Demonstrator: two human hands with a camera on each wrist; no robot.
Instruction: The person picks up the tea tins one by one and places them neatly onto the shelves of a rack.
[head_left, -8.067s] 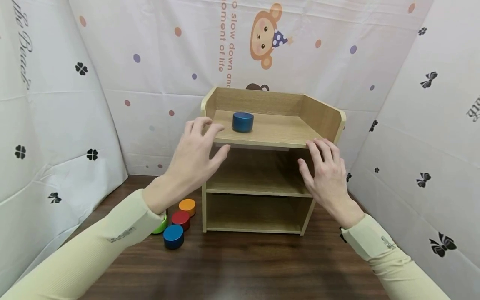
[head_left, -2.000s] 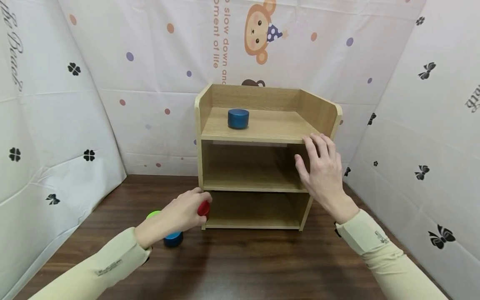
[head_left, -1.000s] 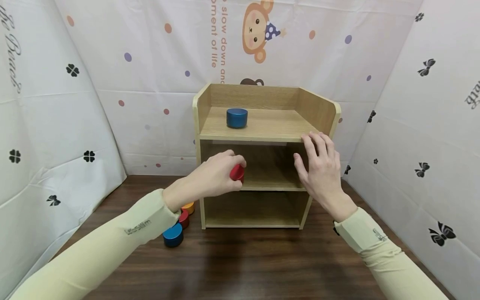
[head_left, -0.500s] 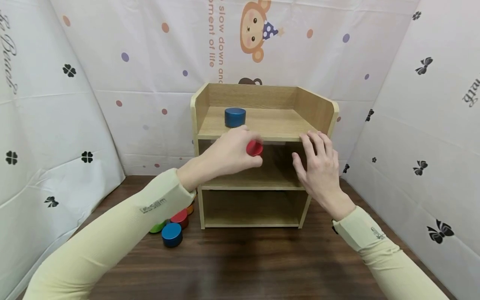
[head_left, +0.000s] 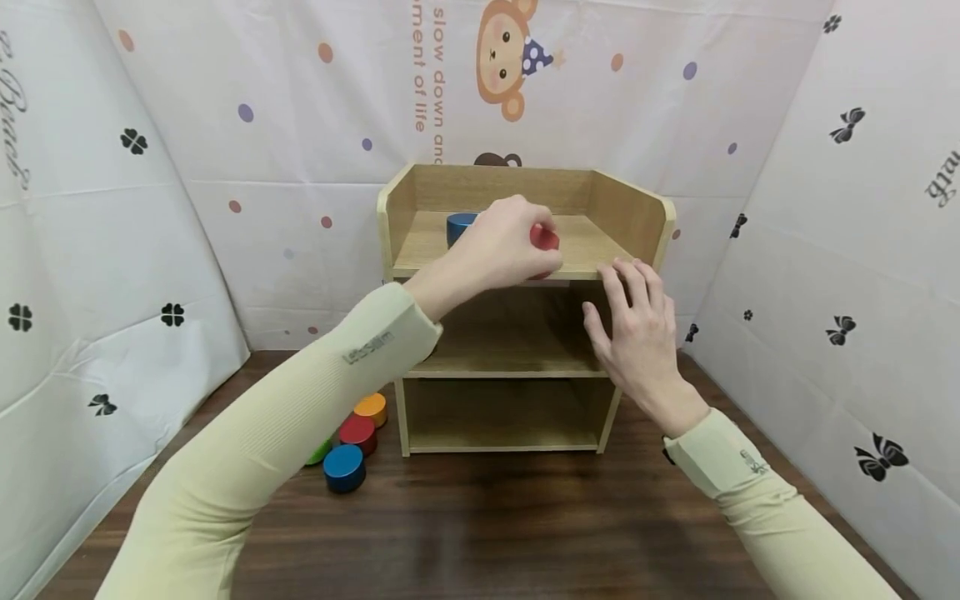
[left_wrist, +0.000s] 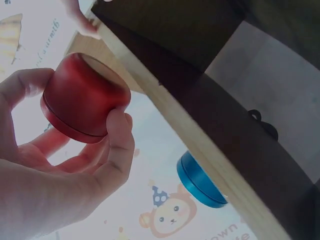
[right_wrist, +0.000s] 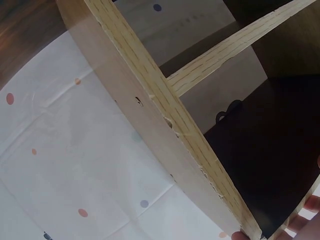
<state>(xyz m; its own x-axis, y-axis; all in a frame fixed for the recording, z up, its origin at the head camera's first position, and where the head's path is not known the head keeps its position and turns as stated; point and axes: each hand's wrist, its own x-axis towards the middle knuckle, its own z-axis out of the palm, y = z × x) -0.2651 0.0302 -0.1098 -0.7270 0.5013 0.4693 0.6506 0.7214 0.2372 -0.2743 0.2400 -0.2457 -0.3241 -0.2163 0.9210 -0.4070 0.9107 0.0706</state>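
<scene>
My left hand (head_left: pixel 487 246) pinches a small round red tin (head_left: pixel 544 238) at the front of the wooden shelf unit's top board (head_left: pixel 588 250). In the left wrist view the red tin (left_wrist: pixel 82 97) is tilted, held between thumb and fingers. Left of it on that board stands a blue tin (head_left: pixel 457 223), partly hidden behind my left hand. My right hand (head_left: pixel 645 350) rests its fingertips on the top board's front edge near the right corner. Only some of its fingers (right_wrist: pixel 311 204) show in the right wrist view.
Left of the shelf unit, an orange tin (head_left: pixel 371 407), another red tin (head_left: pixel 358 434), another blue tin (head_left: pixel 345 468) and a partly hidden green tin (head_left: pixel 319 452) stand on the dark wooden table (head_left: pixel 480 533). Raised side and back panels border the top board. White printed cloth (head_left: pixel 300 233) hangs around.
My left hand has brought the red tin from low at the unit's left side up and right to the top board's height. My right hand stays on the edge.
</scene>
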